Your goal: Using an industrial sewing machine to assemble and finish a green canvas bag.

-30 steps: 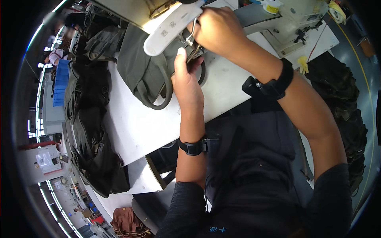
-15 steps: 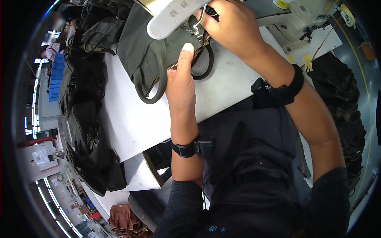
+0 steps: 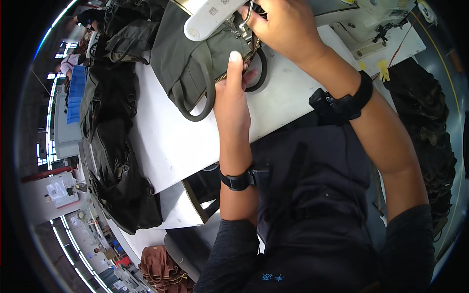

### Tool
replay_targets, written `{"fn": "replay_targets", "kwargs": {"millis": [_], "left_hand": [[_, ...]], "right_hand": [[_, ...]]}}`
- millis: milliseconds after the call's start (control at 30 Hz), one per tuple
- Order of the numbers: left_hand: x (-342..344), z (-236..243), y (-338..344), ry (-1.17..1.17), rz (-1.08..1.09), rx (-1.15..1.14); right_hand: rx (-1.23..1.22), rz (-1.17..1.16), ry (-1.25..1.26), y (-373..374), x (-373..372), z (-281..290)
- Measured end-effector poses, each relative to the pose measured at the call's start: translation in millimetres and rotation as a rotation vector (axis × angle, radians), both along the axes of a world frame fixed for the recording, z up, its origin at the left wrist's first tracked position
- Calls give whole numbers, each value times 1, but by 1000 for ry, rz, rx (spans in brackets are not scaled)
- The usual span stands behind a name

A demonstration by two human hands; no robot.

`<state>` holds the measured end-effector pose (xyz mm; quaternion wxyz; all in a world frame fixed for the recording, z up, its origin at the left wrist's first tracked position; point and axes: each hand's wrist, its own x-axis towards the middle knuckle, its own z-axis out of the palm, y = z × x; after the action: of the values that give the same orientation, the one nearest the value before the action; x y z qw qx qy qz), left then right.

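Nearer to me than one second ago, my left hand (image 3: 231, 95) and the grey-green bag (image 3: 178, 66) sit farther from the white machine head (image 3: 211, 18), which partly hides the bag on the white table (image 3: 171, 151). This hand grasps the bag's zippered edge, thumb on top. Of my right hand (image 3: 281, 27), beside a metal lever (image 3: 246, 19), I cannot tell the grip. Beyond, dark bags (image 3: 115, 141) lie along the left.

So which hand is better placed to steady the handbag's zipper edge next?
Probably the left hand: it holds the olive handbag right at the metal zipper, while the right hand is up by the sewing machine.
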<state>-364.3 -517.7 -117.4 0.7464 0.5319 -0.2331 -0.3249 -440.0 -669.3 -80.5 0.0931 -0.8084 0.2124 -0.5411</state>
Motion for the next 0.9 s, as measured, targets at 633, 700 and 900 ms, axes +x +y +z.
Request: {"fn": "replay_targets", "kwargs": {"millis": [633, 700, 900], "left_hand": [[17, 48, 9, -1225, 125, 283], [22, 52, 10, -1187, 90, 292], [27, 54, 10, -1075, 33, 271]], "right_hand": [[-55, 66, -65, 0, -1, -1], [11, -7, -20, 2, -1, -1], [22, 59, 15, 0, -4, 0]]}}
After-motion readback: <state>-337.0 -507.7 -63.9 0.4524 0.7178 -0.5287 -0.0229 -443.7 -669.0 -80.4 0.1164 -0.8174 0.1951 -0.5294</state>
